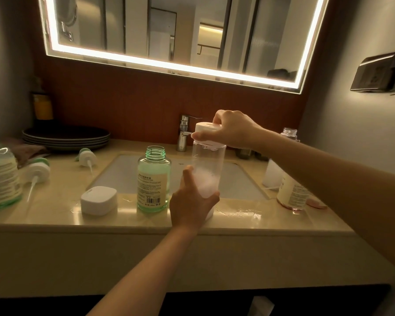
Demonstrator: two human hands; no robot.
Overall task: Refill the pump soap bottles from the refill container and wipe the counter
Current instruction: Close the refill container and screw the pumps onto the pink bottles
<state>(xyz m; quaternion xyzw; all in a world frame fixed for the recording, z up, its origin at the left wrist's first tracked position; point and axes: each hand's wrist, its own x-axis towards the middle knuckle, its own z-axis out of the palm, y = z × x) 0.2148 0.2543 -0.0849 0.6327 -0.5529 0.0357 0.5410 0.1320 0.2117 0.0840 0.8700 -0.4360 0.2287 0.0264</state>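
A tall clear cylinder bottle (209, 165) with white foam at its bottom stands over the counter's front edge. My left hand (191, 205) grips its lower part. My right hand (232, 131) grips its white cap (205, 130) from above. An uncapped green-tinted soap bottle (153, 179), partly full of pale liquid, stands just left of it on the beige counter (55, 215). Another uncapped green bottle (0, 174) stands at the far left. Two white-and-green pump heads (37, 171) (86, 156) lie on the counter. At the right stands an uncapped pinkish labelled bottle (291, 188).
A white rounded box (99, 200) sits left of the green bottle. The sink basin (128, 174) and chrome faucet (183, 133) lie behind. Dark plates (65, 137) are stacked at the back left. Water glistens on the counter (240, 212) near the front right. A lit mirror (176, 30) hangs above.
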